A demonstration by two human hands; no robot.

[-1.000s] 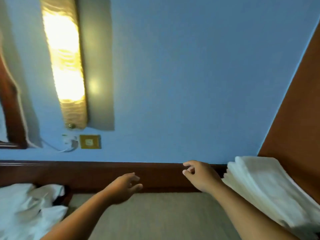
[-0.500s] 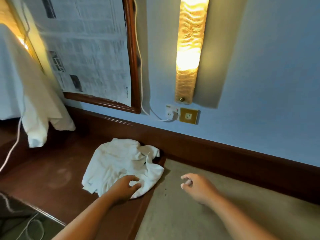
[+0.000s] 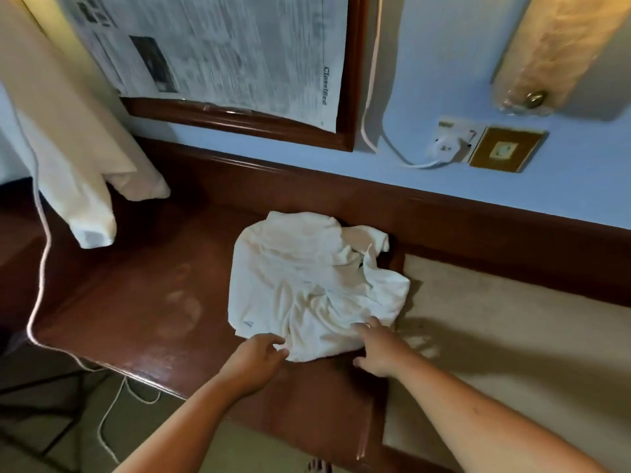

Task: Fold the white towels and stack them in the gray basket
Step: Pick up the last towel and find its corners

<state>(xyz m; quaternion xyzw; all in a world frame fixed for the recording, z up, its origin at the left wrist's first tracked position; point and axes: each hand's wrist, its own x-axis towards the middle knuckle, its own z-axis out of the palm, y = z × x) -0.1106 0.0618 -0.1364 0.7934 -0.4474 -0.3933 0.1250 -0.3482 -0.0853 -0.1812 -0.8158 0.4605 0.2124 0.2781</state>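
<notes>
A crumpled white towel [image 3: 314, 285] lies on the dark wooden ledge [image 3: 136, 302] below the wall. My left hand [image 3: 256, 360] is at the towel's near edge, thumb and fingers pinched on the cloth. My right hand [image 3: 379, 353] rests at the towel's near right corner, its fingers spread and the fingertips touching the fabric. The gray basket is out of view.
Another white towel [image 3: 75, 158] hangs at the left over the ledge. A white cable [image 3: 39, 268] runs down the left side. A newspaper-covered wooden frame [image 3: 239, 63], a wall socket [image 3: 450, 141] and a lamp [image 3: 560, 46] are on the blue wall. A beige surface [image 3: 512, 336] lies right.
The view swung left and down, from the wall and a folded stack to the crumpled towel. Both hands moved onto the towel's near edge.
</notes>
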